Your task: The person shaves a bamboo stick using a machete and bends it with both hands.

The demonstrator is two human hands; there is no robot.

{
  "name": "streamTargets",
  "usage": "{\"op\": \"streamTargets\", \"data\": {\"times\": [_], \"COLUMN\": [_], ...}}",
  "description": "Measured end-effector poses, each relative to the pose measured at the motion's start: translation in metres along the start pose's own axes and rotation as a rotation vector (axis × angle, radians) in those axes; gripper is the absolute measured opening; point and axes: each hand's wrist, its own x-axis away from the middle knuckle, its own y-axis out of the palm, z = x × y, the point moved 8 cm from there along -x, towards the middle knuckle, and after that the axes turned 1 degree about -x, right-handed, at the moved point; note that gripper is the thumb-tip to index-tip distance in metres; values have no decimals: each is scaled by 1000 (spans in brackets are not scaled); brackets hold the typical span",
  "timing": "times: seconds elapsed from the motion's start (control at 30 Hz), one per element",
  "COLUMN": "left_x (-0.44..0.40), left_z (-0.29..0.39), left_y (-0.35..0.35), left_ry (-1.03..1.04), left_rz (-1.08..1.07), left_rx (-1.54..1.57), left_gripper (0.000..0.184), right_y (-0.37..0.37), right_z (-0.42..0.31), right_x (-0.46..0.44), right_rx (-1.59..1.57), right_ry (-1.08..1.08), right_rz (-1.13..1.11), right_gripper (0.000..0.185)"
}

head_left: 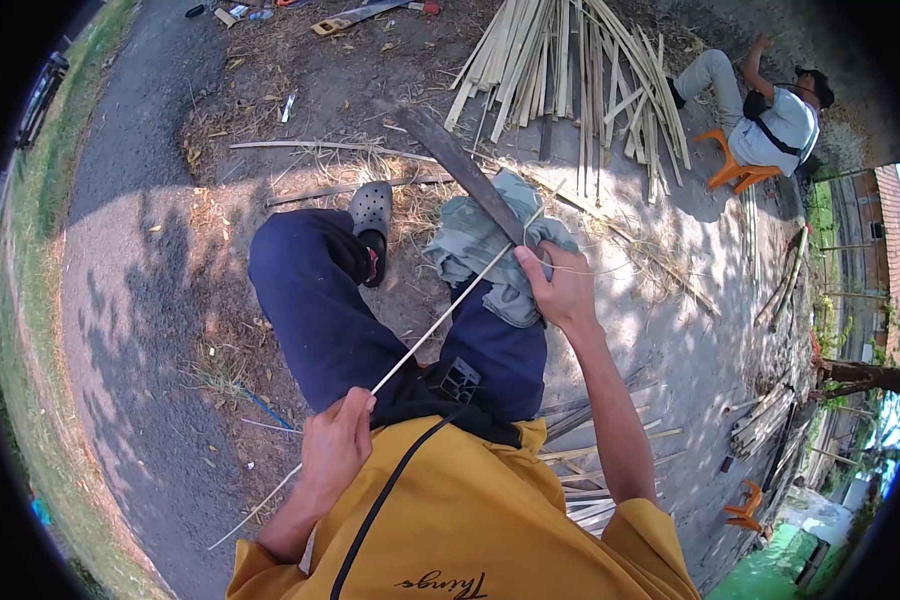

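A long, thin bamboo strip (pixel 440 322) runs slantwise across my lap. My left hand (pixel 336 440) is closed round it near my waist, and its tail sticks out behind that hand to the lower left. My right hand (pixel 560 285) rests over my right knee, closed on a large knife with a broad dark blade (pixel 460 170); the handle is mostly hidden by the fingers. Beside my right thumb the strip meets the blade's base. Thin curled shavings hang around the right hand. A grey-green cloth (pixel 467 240) covers the knee beneath the knife.
Split bamboo slats (pixel 530 60) lie in a big pile ahead. A handsaw (pixel 360 15) is on the ground at the top. Another person (pixel 770 125) sits on an orange stool (pixel 735 175) at the upper right. More strips (pixel 610 450) lie by my right side.
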Motion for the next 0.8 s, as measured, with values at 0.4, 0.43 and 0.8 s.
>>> {"op": "streamTargets", "data": {"times": [0.4, 0.43, 0.8], "left_x": [48, 40, -97], "left_z": [-36, -42, 41], "left_y": [-46, -41, -10], "left_ry": [-133, -169, 89], "left_rz": [-145, -225, -38], "left_rx": [-40, 25, 80], "left_gripper": [3, 4, 27], "right_y": [-1, -2, -5], "right_z": [13, 13, 14], "right_x": [-6, -4, 3], "right_rx": [-111, -111, -127], "right_ry": [107, 95, 145], "right_rz": [-4, 11, 13], "right_gripper": [68, 67, 69]}}
